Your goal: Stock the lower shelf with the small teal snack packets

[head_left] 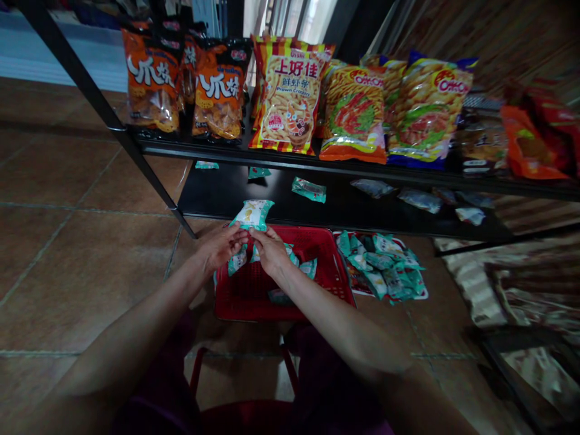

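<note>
A small white and green snack packet (252,214) is held up between my two hands, above the back left part of a red plastic basket (244,299). My left hand (220,246) pinches the packet's lower left edge. With thumb and fingers closed, my right hand (270,249) grips its lower right edge. Several similar green packets lie in the basket below, partly hidden by my hands and right forearm. Beside the basket on the right, a white-rimmed tray (423,293) is heaped with more green packets (385,263).
A black shelf rack stands ahead. Its upper shelf holds orange snack bags (217,90), a prawn cracker bag (290,96) and noodle-snack bags (356,112). On the lower shelf (272,202) lie scattered small packets (309,189). Striped cloth (475,290) is at right; red stool legs (197,371) stand below.
</note>
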Tool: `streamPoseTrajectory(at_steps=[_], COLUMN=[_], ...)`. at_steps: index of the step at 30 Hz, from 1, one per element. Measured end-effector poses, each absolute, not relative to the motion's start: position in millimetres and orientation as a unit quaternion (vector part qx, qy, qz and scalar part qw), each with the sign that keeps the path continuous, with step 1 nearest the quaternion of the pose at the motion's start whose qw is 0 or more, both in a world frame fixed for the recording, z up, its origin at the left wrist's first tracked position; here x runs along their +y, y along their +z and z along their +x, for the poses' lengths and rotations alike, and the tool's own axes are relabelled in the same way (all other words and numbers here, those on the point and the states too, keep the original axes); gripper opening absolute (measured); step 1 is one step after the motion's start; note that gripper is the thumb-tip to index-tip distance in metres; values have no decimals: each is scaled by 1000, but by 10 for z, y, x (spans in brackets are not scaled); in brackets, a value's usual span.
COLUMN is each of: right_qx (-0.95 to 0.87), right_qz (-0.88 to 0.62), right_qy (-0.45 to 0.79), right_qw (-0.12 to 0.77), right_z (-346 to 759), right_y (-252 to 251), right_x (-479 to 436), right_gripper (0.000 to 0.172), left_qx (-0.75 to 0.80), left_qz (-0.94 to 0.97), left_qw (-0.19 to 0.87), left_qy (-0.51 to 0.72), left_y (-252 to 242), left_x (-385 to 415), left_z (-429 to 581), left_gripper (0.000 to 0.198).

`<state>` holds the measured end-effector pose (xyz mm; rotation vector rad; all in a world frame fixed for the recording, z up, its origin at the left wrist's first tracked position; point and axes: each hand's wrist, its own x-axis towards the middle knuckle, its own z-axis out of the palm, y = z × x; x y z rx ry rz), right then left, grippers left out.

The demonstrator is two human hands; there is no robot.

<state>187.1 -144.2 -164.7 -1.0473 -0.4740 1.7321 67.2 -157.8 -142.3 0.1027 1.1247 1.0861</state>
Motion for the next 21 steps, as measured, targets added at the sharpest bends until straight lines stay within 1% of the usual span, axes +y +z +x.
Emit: streamPoseTrajectory(at_steps=[4,6,9,11,14,15,19,21], right_qx=[-240,-276,-323,-317,-275,-255,-180,-170], right_qz=[-442,-445,-451,-451,-457,-464,-489,-487], right_qy=[708,698,698,717,738,740,737,725], right_qw=[496,488,454,427,414,414,431,456], right_z=[1841,1849,1893,1941,2032,2062,2154,2178], right_y=[-1667,-1657,-1640,-1628,-1601,-1588,-1529,-1508], right_x=[-1451,-1456,-1452,-1427,-1340,-1302,-1157,-1111], right_gripper=[29,26,21,21,29,29,10,8], left_qx=[499,480,476,481,485,488,504,500], left_qz=[24,29,26,15,12,15,38,58], left_qw=[685,682,671,660,654,654,651,654], left_qy=[531,551,568,577,580,578,566,565], left_y=[-1436,-1441,-1442,-1438,-1432,-1433,-1465,-1495], left_x=[-1567,-1567,-1569,-1574,-1600,-1615,-1693,-1728], left_z=[708,703,668,637,604,601,625,647], left_gripper=[13,14,14,14,14,14,11,11])
